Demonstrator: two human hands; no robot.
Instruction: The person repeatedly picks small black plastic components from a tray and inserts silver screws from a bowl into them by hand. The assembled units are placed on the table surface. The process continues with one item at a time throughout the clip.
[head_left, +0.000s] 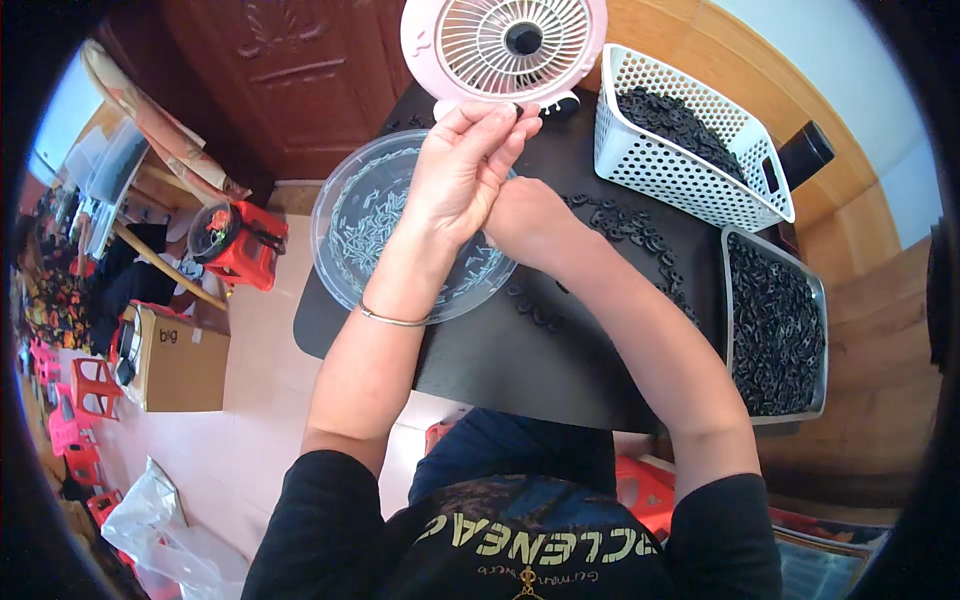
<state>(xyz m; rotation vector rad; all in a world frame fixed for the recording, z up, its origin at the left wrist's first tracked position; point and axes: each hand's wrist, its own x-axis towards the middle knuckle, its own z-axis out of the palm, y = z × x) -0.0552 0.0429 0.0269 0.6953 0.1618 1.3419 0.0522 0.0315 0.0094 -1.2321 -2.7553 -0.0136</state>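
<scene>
My left hand [465, 165] is raised over the far rim of the clear round tub, its thumb and fingers pinched on a small black plastic piece [518, 111]. Close against its wrist, my right hand [525, 222] is curled with its back up. Its fingertips are hidden, so what they hold cannot be made out. Many thin pale screw-like pieces [372, 228] lie in the tub [322, 262] below my left forearm. Loose black plastic pieces [630, 225] are scattered on the dark table [500, 365] to the right of my hands.
A pink fan [424, 50] stands at the table's far edge. To the right are a white perforated basket [640, 150] and a metal tray [728, 310], both full of black pieces. A black cylinder [806, 150] stands beside the basket. A cardboard box [185, 365] and red stools [245, 250] are at left.
</scene>
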